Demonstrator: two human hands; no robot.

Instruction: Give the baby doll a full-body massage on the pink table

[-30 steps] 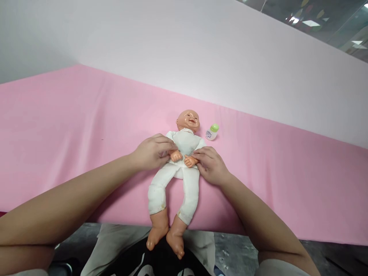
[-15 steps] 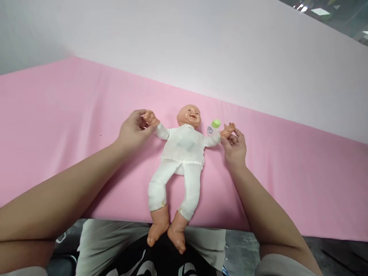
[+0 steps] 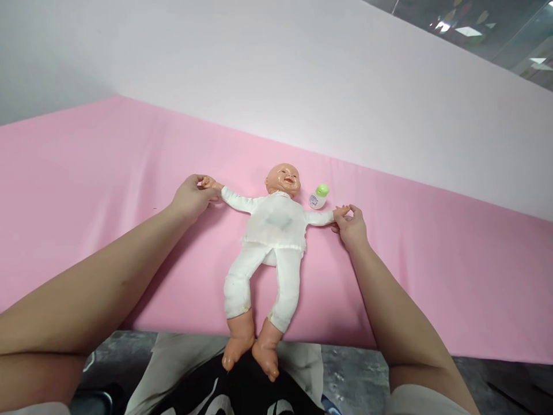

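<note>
Both bare forearms reach forward and spread apart, the left arm angling in from the lower left, the right from the lower right. The left hand (image 3: 190, 197) is curled, thumb and fingers pinched together at its far tip, knuckles up. The right hand (image 3: 352, 227) lies lower and closer in, its fingertips likewise pinched together, wrist straight and low

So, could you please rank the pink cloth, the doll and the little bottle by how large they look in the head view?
1. Pink cloth, spanning nearly the whole width.
2. Doll, arms held out by the left hand and right hand.
3. Bottle, smallest, beside the doll's head.
</note>
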